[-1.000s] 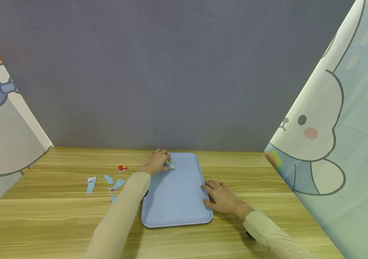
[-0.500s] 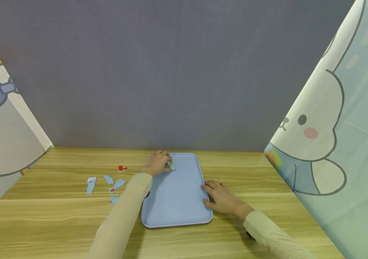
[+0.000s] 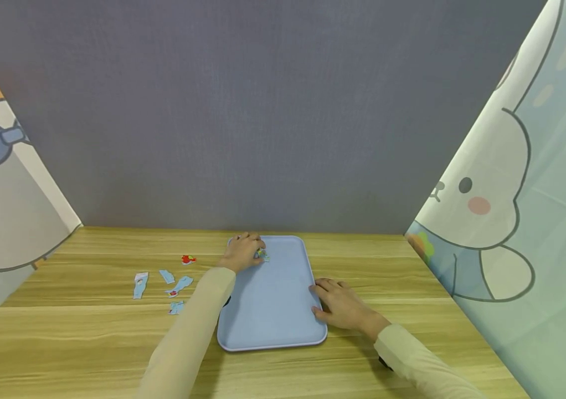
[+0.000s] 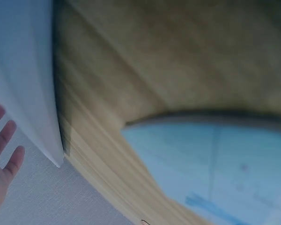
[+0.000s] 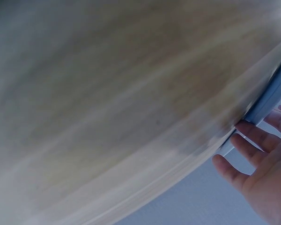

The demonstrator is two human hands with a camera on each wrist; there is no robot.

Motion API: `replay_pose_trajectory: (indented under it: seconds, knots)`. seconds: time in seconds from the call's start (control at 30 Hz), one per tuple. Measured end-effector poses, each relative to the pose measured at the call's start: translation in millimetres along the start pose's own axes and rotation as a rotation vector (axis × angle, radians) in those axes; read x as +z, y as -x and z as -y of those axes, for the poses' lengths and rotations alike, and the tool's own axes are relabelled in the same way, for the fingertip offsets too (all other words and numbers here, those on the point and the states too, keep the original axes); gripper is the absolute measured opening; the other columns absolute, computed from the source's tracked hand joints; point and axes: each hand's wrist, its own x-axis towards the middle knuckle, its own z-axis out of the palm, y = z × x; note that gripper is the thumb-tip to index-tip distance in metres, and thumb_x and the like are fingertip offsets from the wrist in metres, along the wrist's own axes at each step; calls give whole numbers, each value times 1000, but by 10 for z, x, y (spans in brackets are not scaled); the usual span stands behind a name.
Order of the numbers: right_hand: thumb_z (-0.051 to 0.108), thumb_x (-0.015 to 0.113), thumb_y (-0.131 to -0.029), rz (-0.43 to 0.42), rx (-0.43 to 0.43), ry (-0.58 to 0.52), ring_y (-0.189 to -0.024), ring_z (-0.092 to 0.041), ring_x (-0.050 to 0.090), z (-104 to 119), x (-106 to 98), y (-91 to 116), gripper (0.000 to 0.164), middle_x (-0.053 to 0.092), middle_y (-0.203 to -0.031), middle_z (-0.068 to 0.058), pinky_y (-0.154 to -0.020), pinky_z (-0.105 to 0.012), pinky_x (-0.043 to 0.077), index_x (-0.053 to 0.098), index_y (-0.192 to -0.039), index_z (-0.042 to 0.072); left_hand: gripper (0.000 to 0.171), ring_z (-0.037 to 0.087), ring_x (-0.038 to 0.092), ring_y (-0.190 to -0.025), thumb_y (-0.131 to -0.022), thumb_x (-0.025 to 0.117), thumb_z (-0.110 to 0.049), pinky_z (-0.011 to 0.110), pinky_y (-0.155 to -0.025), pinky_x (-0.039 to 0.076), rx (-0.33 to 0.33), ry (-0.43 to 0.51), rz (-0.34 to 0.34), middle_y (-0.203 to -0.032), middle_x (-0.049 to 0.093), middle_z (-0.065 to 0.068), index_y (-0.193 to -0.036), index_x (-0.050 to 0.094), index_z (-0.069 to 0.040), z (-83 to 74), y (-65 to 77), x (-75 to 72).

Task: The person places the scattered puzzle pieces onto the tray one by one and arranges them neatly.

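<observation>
At the far left corner of the pale blue tray [image 3: 273,310], my left hand [image 3: 242,252] pinches a small light-blue and yellow puzzle piece [image 3: 264,255] between thumb and fingers, low over the tray floor. The fingers cover part of that piece. In the left wrist view, the hand [image 4: 2,154] shows only at the left edge, and its fingertips are bare there. My right hand [image 3: 345,305] rests at the tray's right side, its relaxed fingers touching the rim. In the right wrist view, the right hand [image 5: 267,164] has its fingertips against the blue rim [image 5: 271,91].
Left of the tray, several loose pieces lie on the wooden table [image 3: 88,332]: a red piece [image 3: 188,259], a long pale-blue piece [image 3: 140,285] and smaller blue ones [image 3: 176,307]. A grey partition [image 3: 283,111] rises behind, with cartoon-print curtains [image 3: 492,194] at both sides.
My left hand has shifted slightly right with the puzzle piece, uncovering more of a blue piece beside the sleeve. The right hand and the tray have stayed put.
</observation>
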Motion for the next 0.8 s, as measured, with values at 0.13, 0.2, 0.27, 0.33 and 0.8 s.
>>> replay_pose_trajectory:
  seconds: [0.13, 0.2, 0.27, 0.33, 0.8]
  knots:
    - [39, 51, -89, 1, 3, -5, -123, -29, 45, -1, 2, 3, 49, 48, -133, -12, -92, -55, 42, 51, -127, 9, 36, 28, 49, -114, -79, 70, -33, 52, -95, 40, -3, 10, -3, -124, 56, 3, -110, 65, -18, 13, 2, 9]
    - [39, 51, -89, 1, 2, -6, -123, -29, 45, -4, 4, 3, 49, 48, -133, -12, -92, -55, 42, 51, -127, 9, 36, 28, 49, -114, -79, 70, -32, 53, -96, 39, -4, 18, -1, -124, 55, 4, -111, 64, -18, 15, 5, 4]
    - [39, 51, -89, 1, 1, -6, -123, -30, 45, -6, 8, 2, 49, 49, -133, -12, -92, -55, 42, 51, -127, 9, 35, 28, 49, -114, -79, 70, -32, 53, -96, 39, -2, 26, -2, -124, 56, 4, -111, 64, -18, 18, 8, -1]
    - [39, 51, -89, 1, 1, -6, -123, -30, 46, -6, 6, 2, 49, 49, -133, -12, -92, -55, 42, 51, -128, 9, 35, 27, 49, -114, -79, 70, -31, 53, -95, 40, 2, 27, -1, -123, 56, 4, -111, 64, -18, 22, 14, -14]
    - [39, 51, -89, -1, 1, -7, -123, -30, 45, -8, 8, 5, 49, 48, -133, -12, -92, -56, 42, 51, -128, 9, 35, 30, 52, -110, -79, 71, -29, 54, -93, 41, 42, 63, 28, -119, 59, 7, -110, 65, -15, 168, 175, -162]
